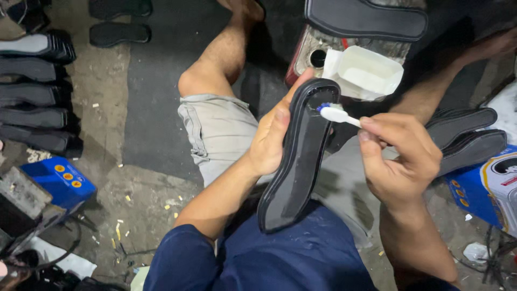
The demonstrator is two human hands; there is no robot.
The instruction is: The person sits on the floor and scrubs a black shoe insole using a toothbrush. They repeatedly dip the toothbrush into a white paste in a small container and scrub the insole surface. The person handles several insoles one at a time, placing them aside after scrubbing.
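Two hands working, my left hand (272, 141) gripping a glossy black elongated shoe sole (299, 156), my right hand (401, 156) pinching a white toothbrush (336, 114), blue bristles touching its rim.

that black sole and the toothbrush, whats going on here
A seated person holds a black shoe sole tilted upright in the left hand, its inner face toward the camera. The right hand grips a white toothbrush and presses its bristled head against the sole's upper rim. Just behind sits an open white container on a grimy can. More black soles are lined up on the floor at left and stacked at right.
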